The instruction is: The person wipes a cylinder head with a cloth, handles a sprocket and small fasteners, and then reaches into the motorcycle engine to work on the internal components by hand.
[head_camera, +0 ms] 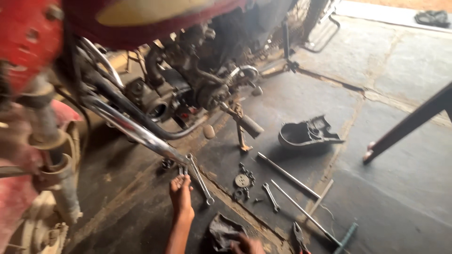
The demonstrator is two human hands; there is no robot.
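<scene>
Head view: what does the left hand (181, 192) grip?
— Fingers closed on a small wrench (182, 170) on the floor, beside the long spanner (199, 178) under the motorcycle's exhaust pipe (136, 131).
And the right hand (248, 244)?
— Near, right; closed on a dark rag (225, 231).

Two spanners (200, 178) (270, 196), two long rods (288, 175) (303, 212), one sprocket (242, 180), one engine cover (307, 133), one pliers (298, 236).

Stained concrete floor (400, 188); spanners (270, 196), rods (287, 175), sprocket (242, 180), engine cover (307, 134), rag (225, 231).
</scene>
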